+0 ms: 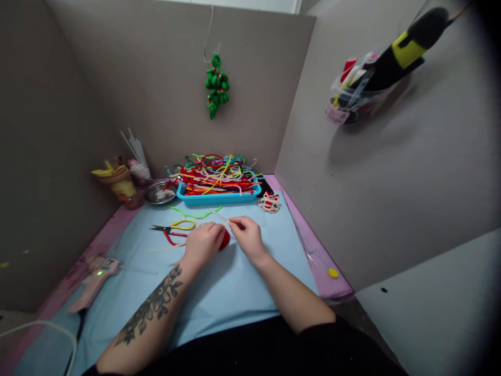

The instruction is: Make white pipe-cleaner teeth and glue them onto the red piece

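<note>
My left hand [204, 243] is closed around a small rounded red piece [224, 241], mostly hidden by the fingers. Just beside it, my right hand [249, 238] pinches a thin pale pipe cleaner [219, 214] between thumb and fingertips; its end points up and to the left. Scissors [172, 228] with one yellow and one red handle lie open to the left of my left hand. Another pale pipe cleaner [164, 249] pokes out past that hand. A wavy bright green pipe cleaner [194, 215] lies behind both hands.
A blue tray [219, 199] heaped with coloured pipe cleaners stands at the back. Left of it are a metal dish [160, 194] and a cup [124, 188]. A pink glue gun [97, 282] lies at left, a cream-and-red face piece [269, 202] at right. Grey walls enclose the table.
</note>
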A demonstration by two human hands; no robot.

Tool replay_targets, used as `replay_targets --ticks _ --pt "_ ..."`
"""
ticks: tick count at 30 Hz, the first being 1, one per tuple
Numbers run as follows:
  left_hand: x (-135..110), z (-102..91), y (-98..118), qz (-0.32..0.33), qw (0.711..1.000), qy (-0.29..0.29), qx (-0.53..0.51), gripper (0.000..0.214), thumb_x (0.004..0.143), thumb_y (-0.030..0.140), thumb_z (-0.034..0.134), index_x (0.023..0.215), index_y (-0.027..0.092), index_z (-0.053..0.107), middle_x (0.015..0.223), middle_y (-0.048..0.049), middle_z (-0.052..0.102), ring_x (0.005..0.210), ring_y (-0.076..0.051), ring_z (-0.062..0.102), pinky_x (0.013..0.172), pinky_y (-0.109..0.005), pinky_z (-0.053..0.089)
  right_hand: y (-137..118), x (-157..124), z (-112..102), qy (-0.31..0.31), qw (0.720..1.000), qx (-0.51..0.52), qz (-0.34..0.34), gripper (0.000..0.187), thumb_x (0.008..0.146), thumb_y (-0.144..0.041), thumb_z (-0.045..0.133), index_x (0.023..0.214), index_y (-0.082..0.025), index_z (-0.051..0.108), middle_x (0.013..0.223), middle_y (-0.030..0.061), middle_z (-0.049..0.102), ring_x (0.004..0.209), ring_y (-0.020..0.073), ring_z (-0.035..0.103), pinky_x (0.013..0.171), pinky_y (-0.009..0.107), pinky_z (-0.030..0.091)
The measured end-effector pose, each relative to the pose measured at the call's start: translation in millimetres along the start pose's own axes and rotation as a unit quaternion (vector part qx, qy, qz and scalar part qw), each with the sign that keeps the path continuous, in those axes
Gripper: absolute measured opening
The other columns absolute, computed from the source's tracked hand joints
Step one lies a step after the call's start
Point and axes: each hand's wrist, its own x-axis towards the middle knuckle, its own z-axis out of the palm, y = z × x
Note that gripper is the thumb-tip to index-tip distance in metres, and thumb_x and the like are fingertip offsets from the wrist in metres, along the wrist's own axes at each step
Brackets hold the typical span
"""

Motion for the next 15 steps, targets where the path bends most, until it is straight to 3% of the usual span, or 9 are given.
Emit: replay_targets --ticks 7,15 --pt "3.2 -8.0 -3.3 0.062 0.995 -0.007 0.074 0.019 0.089 0.02 0.048 0.079 0.018 0.065 0.074 -0.0078 0.064 0.075 -0.023 0.056 0.065 -0.034 0.033 3.1 -0.7 -0.7 -0.042 0.991 -0.092 -0.091 0.02 0.082 -0.015 0.053 0.087 -0.019 0.071 0.082 0.0061 0.067 0.081 0.018 0.062 0.079 0.031 0.048" --pt "7.5 -12.8 -5.4 0.076 0.996 -0.011 0.054 0.011 0.084 0.018 0.057 0.081 0.021 0.067 0.078 -0.0077 0.066 0.083 -0.026 0.055 0.075 -0.039 0.034 4.2 1.5 -2.6 -0.138 0.97 -0.173 -0.099 0.022 0.081 -0.009 0.053 0.087 -0.021 0.071 0.082 0.0046 0.066 0.08 0.0172 0.059 0.078 0.029 0.046"
